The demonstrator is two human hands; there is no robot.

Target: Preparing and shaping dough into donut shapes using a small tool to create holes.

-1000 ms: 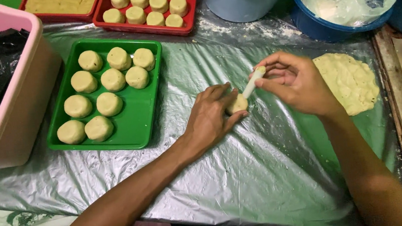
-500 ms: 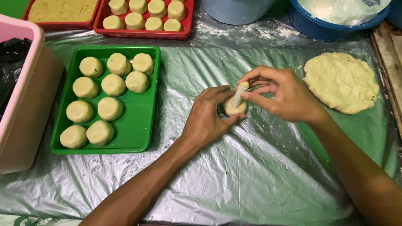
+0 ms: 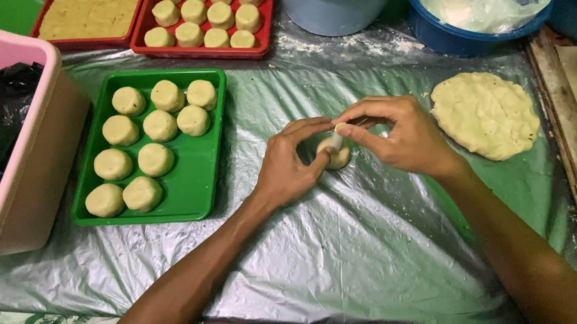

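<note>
Pale dough ball [image 3: 336, 155] sits on the plastic-covered tabletop [image 3: 355, 248], between both hands. The left hand [image 3: 287, 165] cups it from the left side, fingers curled round it in a closed grip. The right hand [image 3: 400, 136] pinches a small white tool [image 3: 337, 137] between thumb and fingertips, its tip touching the top of the ball.

Just left of the hands stands a green tray [image 3: 194, 186] with ten finished rounds [image 3: 151, 144] in rows. A flat slab of dough [image 3: 485, 114] lies to the right, near the right wrist. Behind are a red tray [image 3: 266, 21] of more rounds, a pale bucket [image 3: 340, 3] and a blue bowl [image 3: 446, 31] holding a clear bag. A pink tub [image 3: 25, 175] lined with black plastic stands at far left.

Risks, as I judge them: pressing the tool too hard could split or flatten the soft ball; the slick sheet could let it slide if the left hand loosens; the right forearm hangs close to the slab and could dent it.

The tool is mostly hidden by the fingers, so it may be a small spatula or stick; I cannot tell which. The ball's far side is covered by the right hand. The bucket, the bowl and a second red tray [image 3: 84, 19] are cut off at the top edge.
</note>
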